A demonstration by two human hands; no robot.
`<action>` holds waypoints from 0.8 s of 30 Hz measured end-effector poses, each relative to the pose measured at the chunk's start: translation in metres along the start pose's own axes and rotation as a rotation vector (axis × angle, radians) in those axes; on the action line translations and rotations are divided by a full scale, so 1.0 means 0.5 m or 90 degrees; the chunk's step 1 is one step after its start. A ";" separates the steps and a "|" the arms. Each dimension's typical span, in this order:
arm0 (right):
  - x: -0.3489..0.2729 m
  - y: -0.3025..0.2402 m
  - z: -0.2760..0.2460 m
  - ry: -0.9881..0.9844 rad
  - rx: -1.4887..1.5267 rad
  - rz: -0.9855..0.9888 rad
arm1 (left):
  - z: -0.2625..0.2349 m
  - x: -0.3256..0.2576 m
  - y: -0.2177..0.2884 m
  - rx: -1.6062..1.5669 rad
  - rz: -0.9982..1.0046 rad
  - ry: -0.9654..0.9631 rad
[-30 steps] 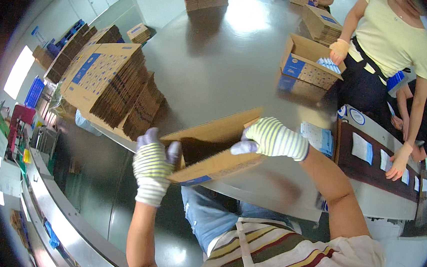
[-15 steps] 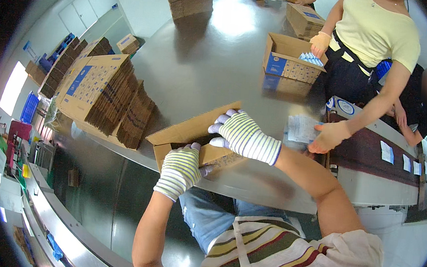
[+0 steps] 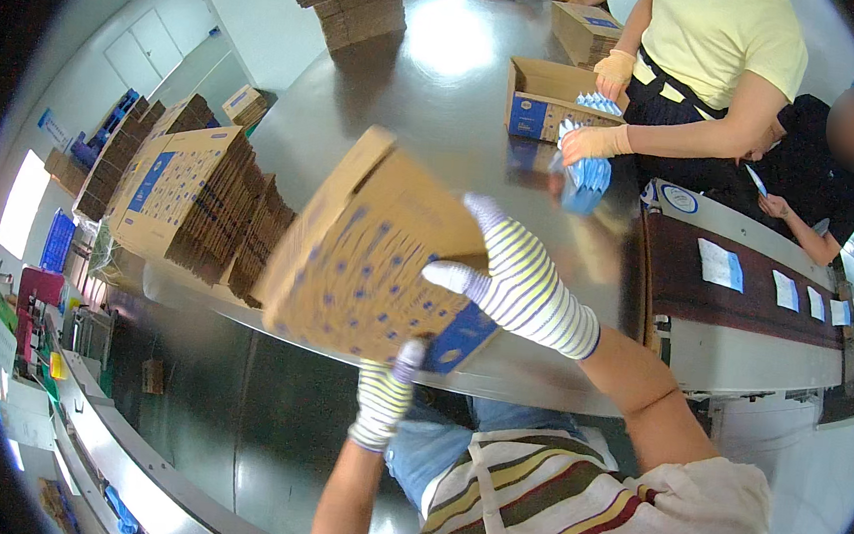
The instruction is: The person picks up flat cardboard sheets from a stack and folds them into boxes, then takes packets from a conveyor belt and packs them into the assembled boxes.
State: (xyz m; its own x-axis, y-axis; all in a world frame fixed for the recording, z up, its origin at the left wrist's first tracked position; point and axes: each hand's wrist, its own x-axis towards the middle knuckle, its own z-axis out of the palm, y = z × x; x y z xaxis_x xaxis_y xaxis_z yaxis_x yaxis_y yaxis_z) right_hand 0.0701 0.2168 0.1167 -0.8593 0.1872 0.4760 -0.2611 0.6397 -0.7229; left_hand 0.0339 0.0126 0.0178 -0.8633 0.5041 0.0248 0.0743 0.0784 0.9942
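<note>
A brown cardboard box (image 3: 372,263) with blue printing is tilted over the table's near edge, its printed side facing me and slightly blurred. My right hand (image 3: 526,280), in a striped knit glove, grips its right side, thumb lying on the printed face. At the bottom edge my left hand (image 3: 389,390), gloved alike, holds it with the thumb in front; its other fingers are hidden behind or under the carton. Whether the box has anything inside cannot be seen.
Stacked flat cartons (image 3: 187,193) stand at the left of the metal table (image 3: 430,107), with another pile (image 3: 357,11) farther back. Across from me a co-worker (image 3: 725,50) handles blue-white packets (image 3: 585,174) by an open carton (image 3: 529,114). More packets lie on a dark conveyor belt (image 3: 745,307).
The box has been lifted and turned so that its printed side faces me. My left hand has shifted right and down to its lower edge. The co-worker's packets moved toward the open carton.
</note>
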 end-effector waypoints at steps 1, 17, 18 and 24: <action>0.012 -0.010 -0.002 -0.033 -0.007 -0.026 | 0.024 -0.015 -0.021 -0.023 -0.022 -0.014; -0.029 0.024 0.219 -0.257 -0.321 -0.330 | -0.333 -0.161 -0.271 0.432 -0.124 -0.075; -0.026 0.034 0.215 -0.254 -0.330 -0.329 | -0.318 -0.133 -0.186 0.516 -0.032 0.033; -0.018 0.062 0.171 -0.294 -0.169 -0.470 | -0.194 -0.032 0.138 0.937 0.278 -0.240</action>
State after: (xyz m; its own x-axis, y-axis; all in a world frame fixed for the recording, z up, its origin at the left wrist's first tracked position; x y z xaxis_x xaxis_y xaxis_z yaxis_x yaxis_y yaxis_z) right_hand 0.0324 0.1711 0.0474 -0.6194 -0.6191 0.4827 -0.7545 0.6394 -0.1481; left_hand 0.0045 -0.0737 0.0963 -0.4945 0.8689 0.0201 0.8672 0.4948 -0.0563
